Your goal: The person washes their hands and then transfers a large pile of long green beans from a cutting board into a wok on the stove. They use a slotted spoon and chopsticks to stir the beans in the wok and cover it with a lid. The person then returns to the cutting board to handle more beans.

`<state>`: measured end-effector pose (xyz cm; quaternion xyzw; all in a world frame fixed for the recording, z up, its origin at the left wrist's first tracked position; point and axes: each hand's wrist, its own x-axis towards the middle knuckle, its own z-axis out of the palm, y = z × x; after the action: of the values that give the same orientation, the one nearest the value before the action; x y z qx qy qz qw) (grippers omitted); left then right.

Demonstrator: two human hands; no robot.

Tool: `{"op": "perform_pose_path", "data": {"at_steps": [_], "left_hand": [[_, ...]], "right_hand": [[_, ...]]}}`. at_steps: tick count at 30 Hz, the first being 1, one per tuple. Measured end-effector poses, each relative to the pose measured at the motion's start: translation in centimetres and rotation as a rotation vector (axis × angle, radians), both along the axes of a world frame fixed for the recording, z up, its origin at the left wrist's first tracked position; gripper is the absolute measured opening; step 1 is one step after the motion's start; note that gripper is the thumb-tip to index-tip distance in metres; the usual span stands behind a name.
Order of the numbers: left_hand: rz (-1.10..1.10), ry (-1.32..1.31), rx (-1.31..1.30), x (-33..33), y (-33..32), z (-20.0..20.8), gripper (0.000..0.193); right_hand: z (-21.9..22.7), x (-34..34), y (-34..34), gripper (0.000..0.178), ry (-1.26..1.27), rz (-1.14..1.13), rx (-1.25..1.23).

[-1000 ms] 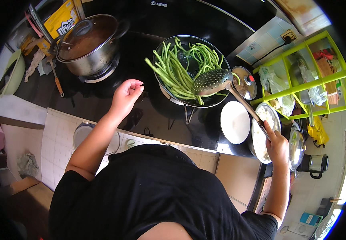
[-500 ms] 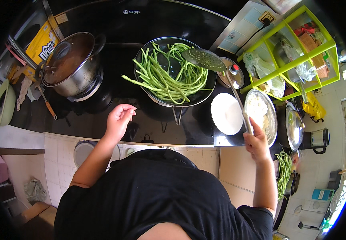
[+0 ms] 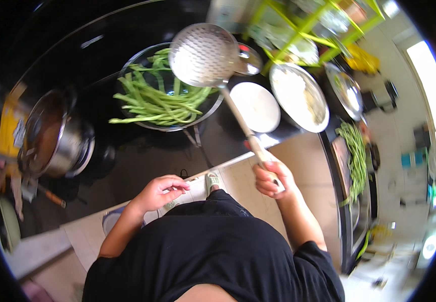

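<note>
My right hand (image 3: 273, 179) is wrapped round the pale handle of a skimmer (image 3: 202, 55). Its round, perforated metal head hangs over the right side of a wok (image 3: 213, 108), hiding part of what lies inside. Long green beans (image 3: 160, 103) are heaped in that wok, and a few ends stick out past its left rim. My left hand (image 3: 162, 193) hovers in front of the counter edge, fingers loosely bent and apart from the thumb, with nothing in it. A white plate (image 3: 256, 107) rests beside the wok, under the skimmer's handle side.
A steel pot (image 3: 69, 151) stands on the left burner. To the right are an oval dish (image 3: 316, 95) of pale food, a lidded pan (image 3: 346, 93) and a green rack (image 3: 306, 35). More long beans (image 3: 353, 156) lie on the right-hand counter.
The view has turned to the right and is blurred. My right hand has drawn the skimmer nearer my body, its head now tilted to face me. My left hand has uncurled somewhat.
</note>
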<state>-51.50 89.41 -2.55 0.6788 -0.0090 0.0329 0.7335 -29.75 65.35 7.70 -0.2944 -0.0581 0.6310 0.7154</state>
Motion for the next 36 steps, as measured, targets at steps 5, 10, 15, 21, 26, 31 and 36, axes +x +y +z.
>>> {"op": "perform_pose_path", "data": {"at_steps": [5,10,15,21,26,31,36], "left_hand": [[-0.225,0.068,0.073,1.5,-2.6,2.0,0.026],[-0.294,0.030,0.096,5.4,-8.3,6.4,0.032],[-0.340,-0.027,-0.150,10.5,-18.4,10.7,0.048],[-0.345,0.079,-0.353,14.3,-33.9,11.9,0.041],[-0.510,0.113,-0.380,17.0,-46.9,12.5,0.035],[-0.933,0.281,-0.360,18.0,-57.9,12.2,0.030],[-1.267,0.518,-0.310,18.7,-68.6,11.5,0.034]], "right_hand": [[0.1,-3.2,-2.5,0.067,-0.025,-0.013,0.117],[-1.0,-4.8,-6.5,0.076,-0.090,-0.012,0.236],[-1.0,-5.3,-13.2,0.061,-0.266,-0.049,0.314],[0.0,-6.0,-27.4,0.033,-0.630,-0.309,0.142],[-0.2,-9.6,-43.2,0.043,-0.642,-0.660,-0.334],[-3.4,-16.5,-56.1,0.036,-0.471,-1.176,-0.626],[-5.6,-24.0,-62.6,0.028,-0.197,-1.663,-0.761]]}}
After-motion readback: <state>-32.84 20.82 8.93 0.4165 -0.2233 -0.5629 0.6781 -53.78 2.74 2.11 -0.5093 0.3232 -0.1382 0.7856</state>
